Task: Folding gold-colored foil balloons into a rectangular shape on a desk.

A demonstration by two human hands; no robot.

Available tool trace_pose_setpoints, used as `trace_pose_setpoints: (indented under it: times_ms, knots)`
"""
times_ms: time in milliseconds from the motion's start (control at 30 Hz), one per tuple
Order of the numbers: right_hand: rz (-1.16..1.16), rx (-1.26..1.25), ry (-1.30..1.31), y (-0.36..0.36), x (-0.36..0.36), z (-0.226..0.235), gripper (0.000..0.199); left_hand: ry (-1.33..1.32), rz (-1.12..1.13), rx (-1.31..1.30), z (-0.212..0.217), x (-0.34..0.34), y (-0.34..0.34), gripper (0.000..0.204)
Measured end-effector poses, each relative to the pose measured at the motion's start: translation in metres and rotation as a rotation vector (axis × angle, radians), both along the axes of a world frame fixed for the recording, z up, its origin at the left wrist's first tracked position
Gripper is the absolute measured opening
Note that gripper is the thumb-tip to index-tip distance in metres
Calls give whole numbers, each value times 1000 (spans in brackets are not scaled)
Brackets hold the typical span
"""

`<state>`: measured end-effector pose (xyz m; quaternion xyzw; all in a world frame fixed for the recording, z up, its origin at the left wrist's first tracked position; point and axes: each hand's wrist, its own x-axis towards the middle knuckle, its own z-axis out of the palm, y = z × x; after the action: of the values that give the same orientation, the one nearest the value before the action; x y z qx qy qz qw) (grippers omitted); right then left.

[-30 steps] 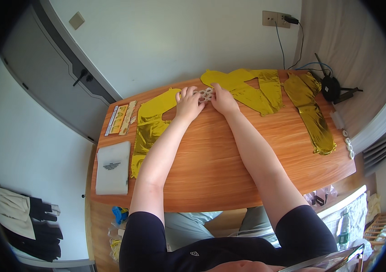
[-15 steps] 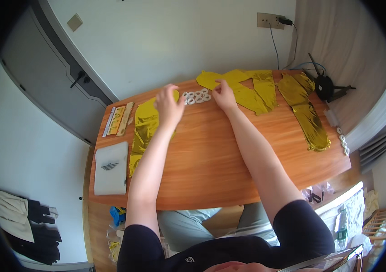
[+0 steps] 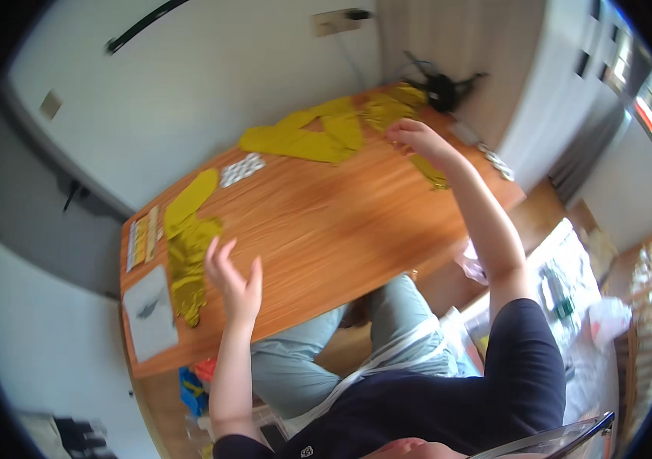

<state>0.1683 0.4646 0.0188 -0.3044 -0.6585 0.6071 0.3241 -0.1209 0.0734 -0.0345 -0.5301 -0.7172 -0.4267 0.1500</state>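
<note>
Over the front left of the wooden table [image 3: 318, 222], my left hand [image 3: 235, 281] is open, its fingers spread and empty. It is nearest to a flat gold foil piece [image 3: 188, 245], like a deflated foil balloon. My right hand [image 3: 416, 141] reaches over the right side of the table, its fingers loosely bent and apart, somewhat blurred, with nothing visible in them. Below and behind it lies another gold foil piece [image 3: 387, 111], partly hidden by the hand. A third gold foil piece [image 3: 307, 136] lies flat along the back edge. Several small white rings [image 3: 242, 170] sit grouped left of it.
At the table's left end are a whitish plastic packet [image 3: 150, 314] and narrow yellow-and-white strips [image 3: 141, 239]. A black router-like device [image 3: 442, 92] stands at the far right corner. More white rings [image 3: 496, 162] line the right edge. A clear green-labelled bottle [image 3: 563, 306] lies at right.
My view has turned to the right. My left hand has drawn back from the white rings toward the front edge; my right hand has moved right, toward the rightmost foil piece.
</note>
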Motion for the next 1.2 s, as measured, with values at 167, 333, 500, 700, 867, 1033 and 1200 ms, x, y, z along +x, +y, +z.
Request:
trace_pose_setpoints:
  times_ms: [167, 333, 500, 700, 867, 1033, 1200]
  knots:
    - [-415, 373, -595, 20, 215, 4, 23, -66, -108, 27, -11, 64, 25, 53]
    - [-909, 841, -643, 31, 273, -51, 24, 68, -440, -205, 19, 153, 148, 45]
    - [-1055, 953, -792, 11, 212, -90, 35, 363, -596, -298, 11, 242, 280, 49]
    - [-1193, 956, -717, 6, 220, -90, 25, 419, -656, -260, 9, 351, 376, 48]
    - [-1185, 916, -668, 9, 216, -91, 23, 561, -611, -320, -4, 364, 448, 35]
    - [-1096, 859, -695, 8, 221, -90, 24, 593, -695, -350, -11, 366, 471, 29]
    - [-1120, 910, -671, 9, 218, -92, 17, 652, -728, -382, -15, 361, 479, 33]
